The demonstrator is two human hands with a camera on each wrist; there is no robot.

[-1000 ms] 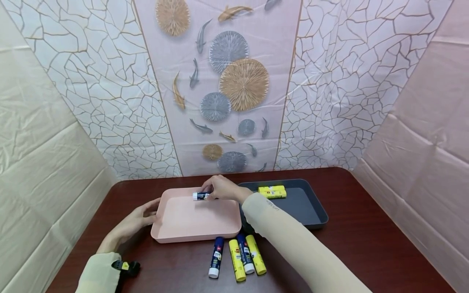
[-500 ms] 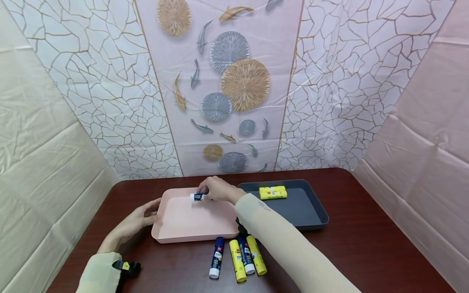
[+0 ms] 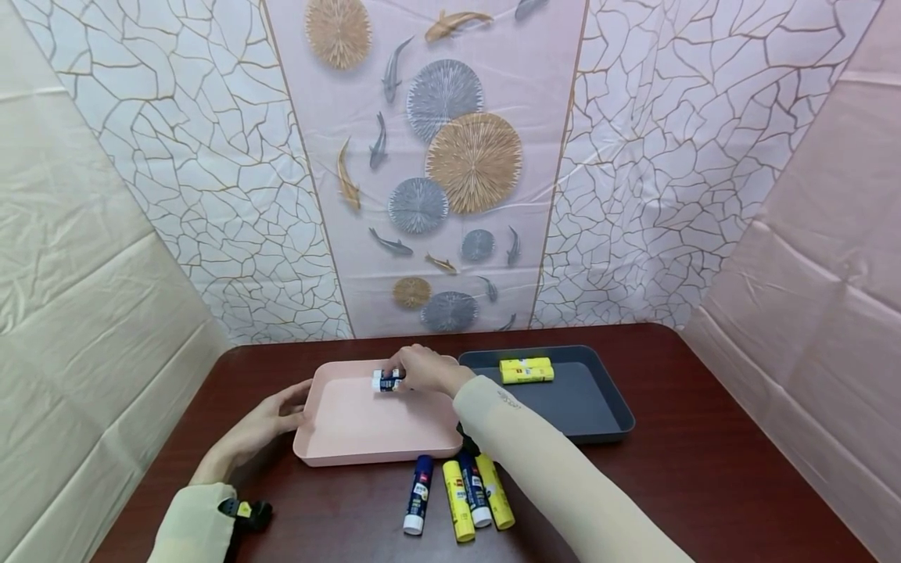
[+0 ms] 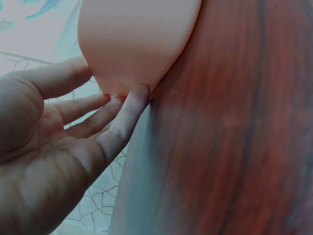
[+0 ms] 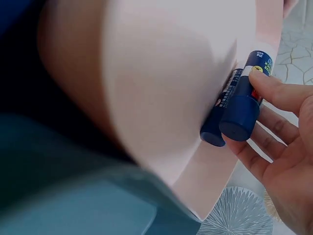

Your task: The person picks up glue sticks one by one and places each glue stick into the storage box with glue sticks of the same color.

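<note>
Pinching a blue glue stick (image 5: 241,110) over the pink tray (image 3: 373,422)

Held below frame centre by the right hand (image 3: 425,370), thumb to fingers, beside a second blue stick (image 5: 221,107). Touching the tray's left end with the left hand (image 3: 262,426), fingers loosely spread. Showing four more sticks (image 3: 458,504) at lower centre, two yellow ones (image 3: 526,375) in the dark tray (image 3: 577,410), right.

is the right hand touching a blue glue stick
Touching: the right wrist view shows the right hand holding a blue glue stick, with the thumb laid over its side.
</note>
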